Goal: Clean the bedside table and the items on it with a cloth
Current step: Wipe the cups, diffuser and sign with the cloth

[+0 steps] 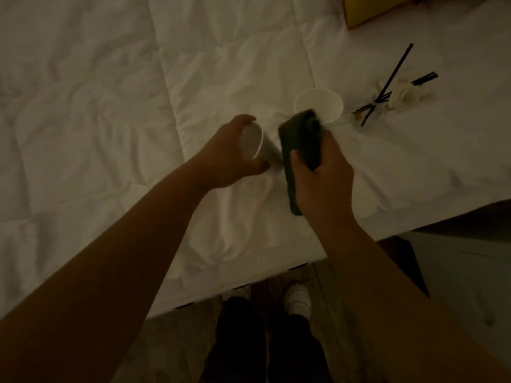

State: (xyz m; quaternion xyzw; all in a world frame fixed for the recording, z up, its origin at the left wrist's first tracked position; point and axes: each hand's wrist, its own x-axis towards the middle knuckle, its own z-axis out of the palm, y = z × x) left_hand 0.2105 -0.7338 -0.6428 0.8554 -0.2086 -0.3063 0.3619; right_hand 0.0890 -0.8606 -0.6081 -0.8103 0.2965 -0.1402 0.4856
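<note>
Dim light falls over a bed [91, 111] with a white quilted cover, rumpled into soft folds, which fills most of the view. Over it, near the bed's edge, the left hand [224, 156] grips a white cup [255, 146] tilted on its side, mouth turned toward the camera, fingers curled over the rim and thumb under the wall. Just beside it, the right hand [320, 183] is clamped on a dark folded cloth [301, 150], thumb pressed on its near face and fingers wrapped behind. The cloth stands close to the cup's far end; whether they touch cannot be told, as the cloth's top is blurred. Behind the cloth a second cup [320, 105] sits upright on the cover, its open mouth partly hidden by the cloth. To the right of that lies a small clear diffuser [373, 107] with black reeds [398, 69] fanning out, and next to it a small white flower piece [405, 92]. A yellow box [370, 9] sits at the top edge of the view. At the right, past the bed's corner, a pale counter [470, 266] shows in shadow. Below, on the floor [171, 346], stand two white shoes [297, 298] under dark trousers.
</note>
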